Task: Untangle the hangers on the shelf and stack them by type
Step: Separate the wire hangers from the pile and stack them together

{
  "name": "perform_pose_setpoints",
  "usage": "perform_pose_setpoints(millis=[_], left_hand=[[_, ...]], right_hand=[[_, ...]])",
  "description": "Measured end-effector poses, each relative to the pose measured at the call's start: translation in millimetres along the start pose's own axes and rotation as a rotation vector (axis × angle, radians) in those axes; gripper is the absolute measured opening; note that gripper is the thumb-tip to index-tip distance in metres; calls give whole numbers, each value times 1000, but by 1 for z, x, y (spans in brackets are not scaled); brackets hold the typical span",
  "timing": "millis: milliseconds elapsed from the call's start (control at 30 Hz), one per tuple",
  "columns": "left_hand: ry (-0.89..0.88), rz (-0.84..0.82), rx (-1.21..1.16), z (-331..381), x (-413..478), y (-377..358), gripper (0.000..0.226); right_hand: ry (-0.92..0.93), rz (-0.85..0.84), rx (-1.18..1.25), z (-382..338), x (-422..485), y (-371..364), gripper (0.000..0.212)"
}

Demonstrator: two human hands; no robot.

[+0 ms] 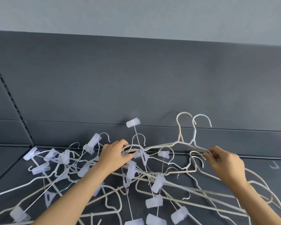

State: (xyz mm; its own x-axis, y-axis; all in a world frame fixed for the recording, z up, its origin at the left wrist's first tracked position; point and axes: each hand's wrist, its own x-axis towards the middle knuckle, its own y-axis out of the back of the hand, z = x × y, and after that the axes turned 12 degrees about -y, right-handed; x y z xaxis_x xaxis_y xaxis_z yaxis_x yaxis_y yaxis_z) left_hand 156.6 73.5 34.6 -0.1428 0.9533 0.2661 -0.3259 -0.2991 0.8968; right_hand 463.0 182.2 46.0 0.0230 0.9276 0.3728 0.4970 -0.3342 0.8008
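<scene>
A tangled heap of hangers [141, 181] covers the dark shelf [266, 168]. Some are white coated wire hangers, others are thin metal ones with translucent plastic clips [131, 169]. Two white wire hangers [186, 137] are raised above the heap, hooks up against the back panel. My left hand [115, 153] grips their left shoulder ends, together with other wires of the heap. My right hand [225, 161] pinches their right shoulder ends. One clip hanger [133, 122] sticks upright behind the left hand.
A dark grey back panel [136, 78] rises straight behind the shelf. A slotted upright strip [10, 95] runs down it at the left. The right part of the shelf holds only a small white scuff [274, 165].
</scene>
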Motion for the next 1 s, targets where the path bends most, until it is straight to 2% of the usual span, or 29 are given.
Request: perform_pose_setpoints(millis=[167, 367, 600, 833, 900, 1000], left_hand=[[37, 92, -29, -13, -1, 4, 14], [20, -3, 86, -27, -8, 1, 15], [51, -147, 2, -25, -16, 7, 24], [234, -191, 21, -15, -12, -4, 32], [220, -160, 107, 0, -6, -3, 24], [131, 32, 82, 16, 0, 2, 21]], right_hand=[[-66, 22, 24, 1, 1, -1, 11], [-104, 58, 142, -5, -3, 1, 10], [-220, 44, 245, -6, -2, 4, 13], [-298, 76, 270, 10, -6, 9, 13], [-313, 71, 276, 15, -9, 9, 14], [-323, 68, 290, 20, -13, 12, 15]])
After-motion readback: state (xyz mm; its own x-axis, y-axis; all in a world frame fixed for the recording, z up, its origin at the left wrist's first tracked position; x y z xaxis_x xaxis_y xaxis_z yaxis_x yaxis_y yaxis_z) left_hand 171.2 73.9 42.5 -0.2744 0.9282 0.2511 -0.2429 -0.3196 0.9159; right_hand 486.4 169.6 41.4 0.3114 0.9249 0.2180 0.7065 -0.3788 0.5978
